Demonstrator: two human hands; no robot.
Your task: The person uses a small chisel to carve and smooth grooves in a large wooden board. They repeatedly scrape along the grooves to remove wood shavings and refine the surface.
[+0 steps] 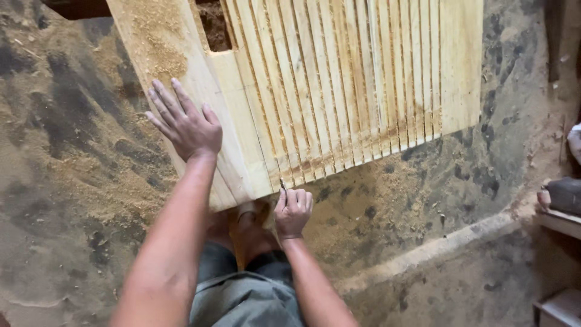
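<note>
Hands: left hand (186, 124) flat, fingers spread, on slatted wooden panel (315, 91); right hand (293, 209) pinching small pencil-like tool (282, 184) at panel's near edge | Risk: sawdust (78, 194) under panel, it may skid, mark strays.

The left hand (186, 124) is laid flat, palm down, with the fingers stretched and a little spread, pointing up and to the left. Its bare forearm is extended long from the bottom of the view. The right hand (293, 209) is closed in a loose fist, the fingers curled together at the tips. Its forearm is bent inward.
</note>
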